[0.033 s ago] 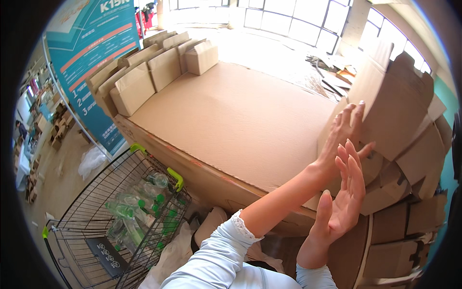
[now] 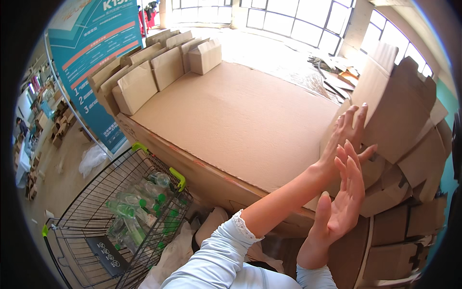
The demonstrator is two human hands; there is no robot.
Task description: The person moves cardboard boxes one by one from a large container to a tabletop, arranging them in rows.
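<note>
My left hand (image 2: pixel 342 137) reaches across the near right part of a large cardboard surface (image 2: pixel 236 120). Its fingers are spread and hold nothing. They lie over or against folded brown cartons (image 2: pixel 404 111) stacked at the right; whether they touch cannot be made out. Just below it is my right hand (image 2: pixel 339 204), palm turned up and to the left, with fingers stretched out and nothing in them. From this angle its fingertips overlap the left wrist area. At the far left of the surface stand rows of small brown boxes (image 2: pixel 134 89), with one closed box (image 2: pixel 205 57) at the end.
At the lower left stands a black wire shopping cart (image 2: pixel 82 250) with green corners, holding clear bottles (image 2: pixel 134 212) with green caps. A teal banner (image 2: pixel 91 62) rises behind it. More flattened cartons (image 2: pixel 394 260) are stacked at the lower right. A plastic bag (image 2: pixel 92 160) lies on the floor.
The view has shifted very slightly, so the surroundings sit a little to the right. Both hands keep nearly the same pose.
</note>
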